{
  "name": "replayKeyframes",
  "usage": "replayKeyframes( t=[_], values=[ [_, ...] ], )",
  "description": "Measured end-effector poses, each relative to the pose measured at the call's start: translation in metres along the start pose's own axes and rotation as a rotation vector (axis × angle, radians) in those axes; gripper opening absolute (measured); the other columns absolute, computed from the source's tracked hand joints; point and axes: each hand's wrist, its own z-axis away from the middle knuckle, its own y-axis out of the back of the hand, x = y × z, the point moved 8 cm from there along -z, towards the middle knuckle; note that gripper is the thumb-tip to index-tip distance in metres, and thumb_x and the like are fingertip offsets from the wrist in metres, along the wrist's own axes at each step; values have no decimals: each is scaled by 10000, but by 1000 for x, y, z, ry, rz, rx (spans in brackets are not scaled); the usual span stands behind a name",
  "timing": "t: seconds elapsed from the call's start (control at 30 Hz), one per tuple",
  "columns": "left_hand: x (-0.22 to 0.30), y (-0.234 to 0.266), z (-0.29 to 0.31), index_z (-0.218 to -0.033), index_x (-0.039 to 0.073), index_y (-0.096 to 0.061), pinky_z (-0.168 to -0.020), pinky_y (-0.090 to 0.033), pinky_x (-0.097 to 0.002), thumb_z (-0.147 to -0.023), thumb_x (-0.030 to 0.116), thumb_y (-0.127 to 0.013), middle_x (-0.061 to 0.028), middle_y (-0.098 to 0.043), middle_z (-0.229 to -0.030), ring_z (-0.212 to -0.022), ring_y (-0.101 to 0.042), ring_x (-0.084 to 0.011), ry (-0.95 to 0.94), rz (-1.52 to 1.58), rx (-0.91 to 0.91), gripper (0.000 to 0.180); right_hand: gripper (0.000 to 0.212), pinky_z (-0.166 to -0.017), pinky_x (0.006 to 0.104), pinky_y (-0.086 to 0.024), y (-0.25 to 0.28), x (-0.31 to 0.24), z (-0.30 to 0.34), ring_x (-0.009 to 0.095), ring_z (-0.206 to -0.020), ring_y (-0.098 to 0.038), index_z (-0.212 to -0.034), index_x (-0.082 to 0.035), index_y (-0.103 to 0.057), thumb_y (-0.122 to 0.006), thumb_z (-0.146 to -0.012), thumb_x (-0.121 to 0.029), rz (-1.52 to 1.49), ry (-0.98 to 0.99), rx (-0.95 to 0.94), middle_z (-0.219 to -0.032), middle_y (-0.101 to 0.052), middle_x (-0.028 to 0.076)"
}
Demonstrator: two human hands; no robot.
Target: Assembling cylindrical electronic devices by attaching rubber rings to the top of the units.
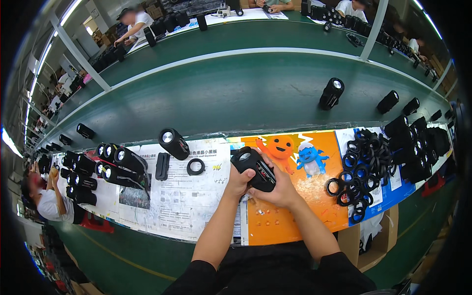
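Observation:
Between my two hands I hold a black cylindrical portable speaker (262, 175), tilted, above the worktable (194, 216). My left hand (238, 182) is closed round its left side, thumb across the body. My right hand (279, 186) wraps the right side and lower end. Left of my hands, a single black ring (196, 167) lies flat on printed paper. An upright black speaker (173, 143) with a silver disc on its end stands behind that ring, and a black oblong part (162, 166) lies further left.
At right lies a heap of black rings (361, 169), beside stacked black speakers (413, 142). More speakers (123, 164) stand grouped at left. A green conveyor belt (221, 98) runs behind, carrying a speaker (332, 93). A cardboard box (388, 236) sits below right. Co-workers sit across and left.

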Motion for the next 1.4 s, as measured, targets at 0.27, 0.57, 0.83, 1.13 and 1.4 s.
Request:
replayKeyframes(
  t=[0.27,0.57,0.83,1.13,1.4],
  values=[
    [-1,0,-1,-1322,64,-584,-1009,-601,-445,-854,371,-946,-139,-693,-1122,-1109,-708,-294,12,30,-27,666,946,-1055,418,-578,1,5,2,332,-1211,-749,-1529,18,-502,-969,-801,-368,53,19,11,-1312,-716,224],
    [5,-2,-11,-1293,35,-572,-971,-600,-419,-846,455,-930,-145,-697,-1067,-1039,-718,-278,-11,-108,-15,710,985,-1084,421,-551,1,13,-2,298,-1244,-715,-1559,9,-503,-975,-794,-393,-57,-62,-28,-1352,-703,209],
    [12,-7,-1,-1388,78,-523,-922,-623,-413,-781,392,-1019,-168,-729,-1069,-1017,-738,-284,-5,-203,-93,844,521,-1117,428,-514,81,-29,36,351,-1286,-659,-1332,-38,-735,-861,-961,-382,523,-41,-7,-1326,-736,165],
    [-14,17,1,-1549,16,-488,-877,-686,-460,-825,565,-954,-167,-735,-1250,-1064,-781,-312,74,-262,-39,1022,176,-978,406,-563,264,-24,112,315,-1094,-685,-1105,-87,-861,-803,-963,-174,927,-288,-47,-1101,-694,136],
    [-6,-9,3,-1531,69,-487,-768,-669,-394,-898,823,-723,-151,-745,-1143,-909,-793,-281,159,-148,-46,1013,123,-980,388,-546,255,-15,97,301,-1105,-634,-973,-52,-821,-831,-932,-167,862,-298,-178,-1098,-646,124]
  ],
)
